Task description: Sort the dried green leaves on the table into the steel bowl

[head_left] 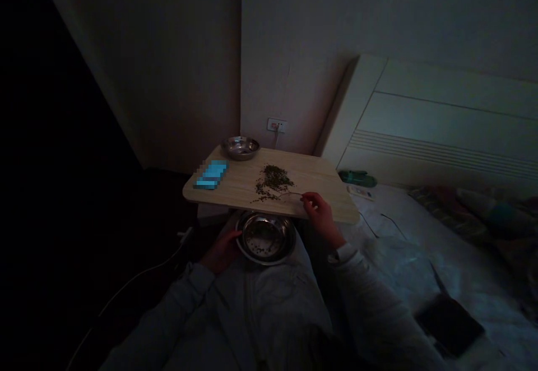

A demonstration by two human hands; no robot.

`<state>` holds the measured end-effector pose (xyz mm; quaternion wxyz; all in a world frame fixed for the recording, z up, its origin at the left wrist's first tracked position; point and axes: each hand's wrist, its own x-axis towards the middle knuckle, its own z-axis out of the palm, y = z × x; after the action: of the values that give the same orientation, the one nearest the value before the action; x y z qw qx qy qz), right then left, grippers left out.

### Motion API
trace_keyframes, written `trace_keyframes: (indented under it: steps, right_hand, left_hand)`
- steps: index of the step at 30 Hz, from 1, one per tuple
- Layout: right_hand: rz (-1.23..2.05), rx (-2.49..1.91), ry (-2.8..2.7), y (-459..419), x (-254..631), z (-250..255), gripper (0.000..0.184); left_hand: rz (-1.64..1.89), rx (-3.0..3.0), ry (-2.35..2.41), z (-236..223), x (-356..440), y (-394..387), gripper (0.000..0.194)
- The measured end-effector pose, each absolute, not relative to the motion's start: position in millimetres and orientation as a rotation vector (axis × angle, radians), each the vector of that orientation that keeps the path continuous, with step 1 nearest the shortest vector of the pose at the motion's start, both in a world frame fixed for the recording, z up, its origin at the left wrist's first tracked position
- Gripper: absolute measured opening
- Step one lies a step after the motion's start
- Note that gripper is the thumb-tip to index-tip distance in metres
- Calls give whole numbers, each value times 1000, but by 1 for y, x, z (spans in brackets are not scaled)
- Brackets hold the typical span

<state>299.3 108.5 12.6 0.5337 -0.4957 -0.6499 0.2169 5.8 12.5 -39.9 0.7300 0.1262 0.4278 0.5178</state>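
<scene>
Ideally, with our right hand [317, 214] pinching the thin stick [291, 194] and our left hand [222, 251] gripping the steel bowl [288, 237] at nine o'clock, we should stroke lightly, parting few green grains [276, 177] at once on the tabletop [235, 183] at the bowl's twelve o'clock.

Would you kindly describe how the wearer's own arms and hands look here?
The left hand and right hand are ungloved. Long, loose, greyish sleeves cover both arms: the left sleeve and the right sleeve, whose cuff looks paler. The dim light hides finer detail.
</scene>
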Motion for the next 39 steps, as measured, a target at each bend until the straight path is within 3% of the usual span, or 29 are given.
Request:
trace_keyframes:
  steps: [10, 19, 25, 33, 39]
  right_hand:
    - [368, -1250, -1701, 93, 330, 4, 19]
    - [381, -1223, -1823, 100, 320, -1, 20]
    - [397, -1183, -1939, 117, 306, 2, 22]
    - [403, -1156, -1999, 147, 282, 8, 22]
    - [439, -1206, -1974, 160, 269, 13, 20]
  left_hand:
    - [1130, 284, 879, -49, 1, 16, 51]
    - [1115, 277, 953, -39, 2, 14, 40]
    - [1118, 289, 901, -36, 4, 13, 51]
    - [1126, 215, 1007, -23, 8, 11, 19]
    - [1161, 203, 987, -21, 8, 10, 26]
